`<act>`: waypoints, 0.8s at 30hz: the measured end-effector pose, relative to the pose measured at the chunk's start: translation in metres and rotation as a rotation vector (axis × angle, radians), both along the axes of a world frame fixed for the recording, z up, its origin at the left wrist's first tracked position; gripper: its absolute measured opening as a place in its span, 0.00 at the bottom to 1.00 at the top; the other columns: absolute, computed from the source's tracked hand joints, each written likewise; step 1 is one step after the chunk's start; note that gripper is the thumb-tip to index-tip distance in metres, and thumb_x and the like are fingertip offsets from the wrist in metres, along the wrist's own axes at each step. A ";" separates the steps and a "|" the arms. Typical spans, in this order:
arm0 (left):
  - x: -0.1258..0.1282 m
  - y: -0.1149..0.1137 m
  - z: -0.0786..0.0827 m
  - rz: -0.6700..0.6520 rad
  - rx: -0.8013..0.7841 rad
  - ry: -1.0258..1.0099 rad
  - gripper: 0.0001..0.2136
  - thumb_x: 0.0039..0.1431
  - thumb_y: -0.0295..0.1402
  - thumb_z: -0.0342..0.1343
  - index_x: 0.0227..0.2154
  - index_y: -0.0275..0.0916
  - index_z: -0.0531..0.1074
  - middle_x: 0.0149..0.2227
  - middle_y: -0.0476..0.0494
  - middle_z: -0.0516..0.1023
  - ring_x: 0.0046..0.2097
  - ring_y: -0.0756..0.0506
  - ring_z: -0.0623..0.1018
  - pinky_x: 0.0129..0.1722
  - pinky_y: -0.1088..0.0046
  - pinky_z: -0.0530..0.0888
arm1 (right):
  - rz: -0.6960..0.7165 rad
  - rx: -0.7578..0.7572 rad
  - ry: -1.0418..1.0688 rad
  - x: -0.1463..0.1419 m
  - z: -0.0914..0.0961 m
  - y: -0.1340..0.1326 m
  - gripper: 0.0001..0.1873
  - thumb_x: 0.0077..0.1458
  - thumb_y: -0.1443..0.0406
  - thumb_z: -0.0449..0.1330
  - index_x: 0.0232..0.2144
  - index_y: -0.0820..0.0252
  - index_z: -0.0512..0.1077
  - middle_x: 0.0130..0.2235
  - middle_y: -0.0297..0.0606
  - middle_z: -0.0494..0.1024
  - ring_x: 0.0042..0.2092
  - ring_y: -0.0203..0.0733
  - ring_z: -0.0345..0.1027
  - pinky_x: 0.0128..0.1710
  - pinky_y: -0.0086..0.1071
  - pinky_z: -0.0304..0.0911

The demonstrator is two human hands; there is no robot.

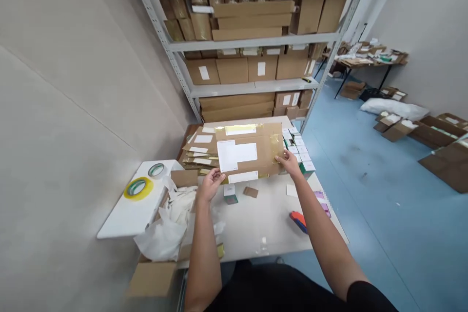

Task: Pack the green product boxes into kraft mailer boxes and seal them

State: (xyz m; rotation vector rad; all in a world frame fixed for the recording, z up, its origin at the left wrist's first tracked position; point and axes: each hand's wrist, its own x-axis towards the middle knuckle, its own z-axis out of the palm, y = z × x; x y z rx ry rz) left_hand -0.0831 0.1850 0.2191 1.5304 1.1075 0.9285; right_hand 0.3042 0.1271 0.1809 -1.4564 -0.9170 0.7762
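Observation:
Between my two hands a flattened cardboard box is held up over the table, with several white labels and strips of clear yellowish tape on its face. My left hand grips its lower left corner, thumb on the front. At the right edge, my right hand pinches it, thumb in front. Below the cardboard, a small white and green box and a brown cardboard scrap lie on the table. A red and blue tool, perhaps a tape cutter, rests beside my right forearm.
Left of the table, tape rolls lie on a white surface. An open carton holds white packing material. Flattened cardboard is stacked behind my left hand, small boxes behind my right. A loaded metal shelf stands at the back.

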 end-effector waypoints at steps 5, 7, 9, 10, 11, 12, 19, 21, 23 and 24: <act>0.034 -0.037 -0.042 0.033 -0.054 -0.039 0.31 0.51 0.44 0.68 0.58 0.40 0.69 0.51 0.37 0.80 0.54 0.40 0.80 0.56 0.61 0.76 | 0.000 -0.075 0.037 0.022 -0.037 -0.081 0.32 0.42 0.53 0.74 0.47 0.57 0.70 0.48 0.45 0.82 0.47 0.52 0.77 0.48 0.46 0.74; 0.046 -0.047 -0.058 0.090 -0.082 -0.053 0.32 0.52 0.43 0.67 0.59 0.40 0.67 0.49 0.38 0.81 0.52 0.41 0.81 0.57 0.60 0.76 | 0.045 -0.107 0.016 0.019 -0.050 -0.107 0.31 0.44 0.54 0.73 0.48 0.56 0.69 0.49 0.44 0.82 0.48 0.51 0.77 0.48 0.46 0.74; 0.054 -0.058 -0.072 0.156 -0.098 -0.047 0.30 0.52 0.42 0.67 0.56 0.39 0.67 0.48 0.38 0.81 0.51 0.41 0.81 0.57 0.59 0.76 | 0.085 -0.138 -0.032 0.015 -0.063 -0.127 0.30 0.46 0.55 0.71 0.49 0.56 0.70 0.50 0.42 0.81 0.48 0.50 0.76 0.48 0.45 0.73; 0.056 -0.063 -0.080 0.187 -0.097 -0.046 0.28 0.52 0.42 0.67 0.55 0.39 0.68 0.49 0.37 0.81 0.51 0.41 0.81 0.57 0.59 0.76 | 0.095 -0.159 -0.060 0.013 -0.068 -0.135 0.29 0.46 0.56 0.70 0.50 0.55 0.70 0.49 0.42 0.81 0.47 0.50 0.76 0.49 0.44 0.73; 0.058 -0.068 -0.087 0.209 -0.095 -0.045 0.27 0.51 0.41 0.68 0.53 0.39 0.68 0.49 0.37 0.81 0.52 0.41 0.81 0.57 0.59 0.76 | 0.097 -0.185 -0.088 0.011 -0.072 -0.142 0.28 0.47 0.56 0.69 0.50 0.55 0.70 0.49 0.41 0.81 0.47 0.50 0.76 0.49 0.44 0.73; 0.058 -0.074 -0.094 0.219 -0.098 -0.041 0.25 0.51 0.40 0.68 0.50 0.40 0.68 0.49 0.38 0.81 0.52 0.41 0.81 0.57 0.59 0.76 | 0.094 -0.213 -0.117 0.010 -0.077 -0.148 0.27 0.48 0.57 0.68 0.51 0.54 0.71 0.49 0.40 0.81 0.47 0.50 0.75 0.49 0.44 0.72; 0.053 -0.126 -0.137 0.220 -0.218 0.149 0.26 0.51 0.33 0.67 0.54 0.42 0.69 0.57 0.36 0.77 0.62 0.37 0.75 0.59 0.59 0.74 | 0.099 -0.276 -0.223 -0.011 -0.114 -0.175 0.40 0.47 0.61 0.66 0.63 0.52 0.63 0.62 0.43 0.72 0.61 0.53 0.67 0.61 0.45 0.65; 0.053 -0.140 -0.147 0.213 -0.260 0.172 0.32 0.52 0.31 0.67 0.61 0.45 0.66 0.64 0.35 0.71 0.67 0.37 0.70 0.59 0.61 0.73 | 0.172 -0.325 -0.180 -0.024 -0.130 -0.181 0.46 0.46 0.62 0.66 0.67 0.52 0.59 0.66 0.44 0.69 0.64 0.53 0.64 0.62 0.44 0.63; 0.054 -0.150 -0.154 0.186 -0.293 0.172 0.36 0.53 0.30 0.66 0.65 0.47 0.62 0.68 0.35 0.66 0.69 0.36 0.67 0.59 0.62 0.73 | 0.255 -0.389 -0.140 -0.035 -0.144 -0.185 0.47 0.48 0.63 0.64 0.69 0.52 0.56 0.65 0.44 0.70 0.64 0.52 0.65 0.62 0.45 0.64; 0.053 -0.153 -0.157 0.180 -0.306 0.170 0.38 0.54 0.30 0.66 0.67 0.48 0.60 0.69 0.35 0.65 0.69 0.36 0.67 0.59 0.63 0.73 | 0.282 -0.410 -0.136 -0.039 -0.150 -0.187 0.46 0.49 0.64 0.63 0.70 0.52 0.56 0.64 0.43 0.72 0.63 0.52 0.66 0.62 0.46 0.64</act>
